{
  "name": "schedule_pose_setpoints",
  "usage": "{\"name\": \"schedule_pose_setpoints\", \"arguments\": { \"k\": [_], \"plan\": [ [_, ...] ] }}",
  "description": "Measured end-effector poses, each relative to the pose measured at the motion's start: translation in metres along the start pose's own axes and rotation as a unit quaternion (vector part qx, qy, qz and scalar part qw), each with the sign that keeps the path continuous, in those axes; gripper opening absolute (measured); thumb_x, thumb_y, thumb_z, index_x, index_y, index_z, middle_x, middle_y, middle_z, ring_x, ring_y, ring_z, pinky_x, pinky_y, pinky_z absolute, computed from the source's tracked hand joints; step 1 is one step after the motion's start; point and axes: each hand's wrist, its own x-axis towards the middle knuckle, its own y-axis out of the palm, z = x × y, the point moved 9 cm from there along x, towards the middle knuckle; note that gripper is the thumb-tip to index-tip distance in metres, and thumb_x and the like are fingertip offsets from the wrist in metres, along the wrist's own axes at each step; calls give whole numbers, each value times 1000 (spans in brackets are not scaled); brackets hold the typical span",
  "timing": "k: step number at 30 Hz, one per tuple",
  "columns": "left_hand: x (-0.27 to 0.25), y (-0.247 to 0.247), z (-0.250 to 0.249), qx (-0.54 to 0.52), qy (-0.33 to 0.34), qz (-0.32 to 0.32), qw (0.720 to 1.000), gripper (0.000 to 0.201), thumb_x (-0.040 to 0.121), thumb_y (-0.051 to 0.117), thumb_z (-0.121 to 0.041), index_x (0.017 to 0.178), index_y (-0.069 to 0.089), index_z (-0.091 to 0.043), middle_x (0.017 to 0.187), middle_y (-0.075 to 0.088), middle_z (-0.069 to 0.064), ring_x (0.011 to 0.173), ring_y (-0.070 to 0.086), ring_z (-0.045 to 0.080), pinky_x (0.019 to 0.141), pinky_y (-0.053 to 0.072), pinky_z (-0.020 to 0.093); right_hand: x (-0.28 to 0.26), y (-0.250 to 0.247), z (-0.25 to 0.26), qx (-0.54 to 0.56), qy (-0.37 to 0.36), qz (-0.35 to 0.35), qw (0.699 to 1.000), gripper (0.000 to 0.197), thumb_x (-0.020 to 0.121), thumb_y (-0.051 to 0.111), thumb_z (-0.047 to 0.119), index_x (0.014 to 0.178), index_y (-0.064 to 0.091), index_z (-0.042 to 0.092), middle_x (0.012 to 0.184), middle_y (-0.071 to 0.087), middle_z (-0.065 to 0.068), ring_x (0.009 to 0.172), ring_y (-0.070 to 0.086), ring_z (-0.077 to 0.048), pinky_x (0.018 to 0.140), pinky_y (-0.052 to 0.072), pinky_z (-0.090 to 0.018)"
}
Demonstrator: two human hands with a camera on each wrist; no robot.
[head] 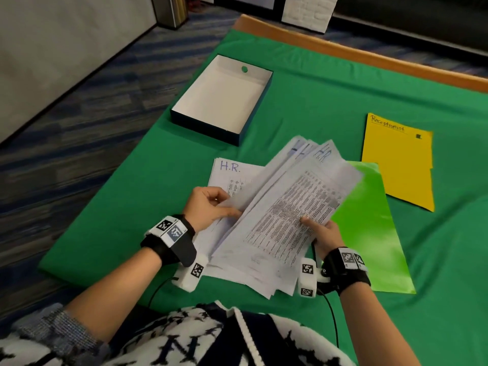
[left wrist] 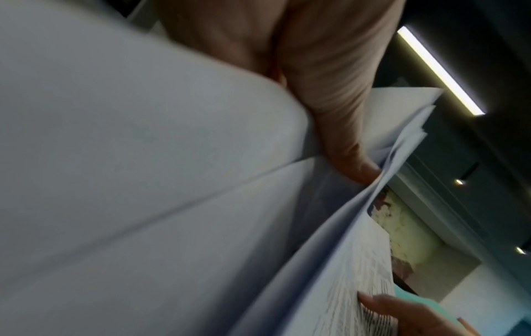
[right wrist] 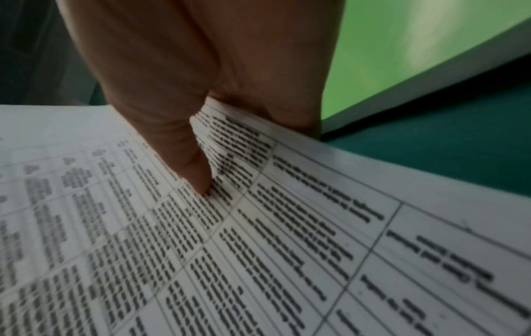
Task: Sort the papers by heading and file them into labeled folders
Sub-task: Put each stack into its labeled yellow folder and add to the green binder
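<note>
Stack of papers [head: 266, 220] lies near-centre on the table [head: 317, 101], upper sheets fanned and lifted, presumably so the headings show; "H.R." reads on several. Left hand [head: 211, 207] pinches a few sheets at their left edge, peeling them off. Right hand [head: 323, 231] grips the stack's right edge, thumb on top, likely to steady it. Green folder [head: 369, 225] lies partly under the stack at right; yellow folder [head: 398, 159], labelled "Receptionist", farther right. Open box [head: 224, 99] far left.

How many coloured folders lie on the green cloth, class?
2. The yellow folder, labelled Receptionist, lies at far right. The light green folder lies nearer, partly under the papers beside the right hand. More may be hidden beneath.
</note>
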Motion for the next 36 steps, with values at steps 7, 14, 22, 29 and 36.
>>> {"name": "schedule_pose_setpoints", "arguments": {
  "k": [7, 14, 22, 29, 36],
  "plan": [
    [12, -31, 21, -17, -42, -89, 995, 15, 87, 60, -5, 92, 65, 8, 67, 65, -26, 58, 54, -9, 69, 43, 14, 5, -55, 38, 22, -107, -112, 988, 20, 81, 66, -3, 96, 65, 9, 91, 68, 2, 92, 65, -24, 88, 49, -44],
    [13, -33, 42, -12, -61, -113, 992, 30, 82, 67, -7, 109, 63, 6, 105, 66, 11, 72, 65, 1, 73, 55, 16, 5, -69, 56, 27, -142, -121, 982, 26, 82, 62, -5, 86, 63, 22, 72, 70, 21, 78, 63, -3, 76, 52, -26],
    [13, -30, 72, 93, -91, -76, 989, 43, 78, 67, 6, 119, 57, -1, 117, 64, 15, 104, 62, 23, 90, 47, 29, -14, -54, 80, 36, -195, -70, 978, 29, 72, 75, 11, 99, 65, 10, 97, 69, 2, 98, 64, -23, 88, 52, -36],
    [9, -38, 58, 155, -46, -132, 978, 104, 64, 84, -30, 146, 21, -16, 149, 26, 7, 134, 33, 21, 110, 32, 41, -46, -27, 126, 0, -282, 15, 959, 28, 81, 60, -11, 96, 61, 13, 89, 73, 14, 86, 67, -5, 77, 53, -20],
    [-15, 28, -67, 2, 122, 85, 989, 120, 30, 83, -59, 129, 40, -5, 119, 57, -5, 110, 54, -5, 96, 43, 11, -69, 13, 149, 16, -326, 97, 940, 48, 75, 58, -22, 109, 50, 11, 98, 72, 10, 94, 66, -9, 83, 53, -24]
  ]
}}
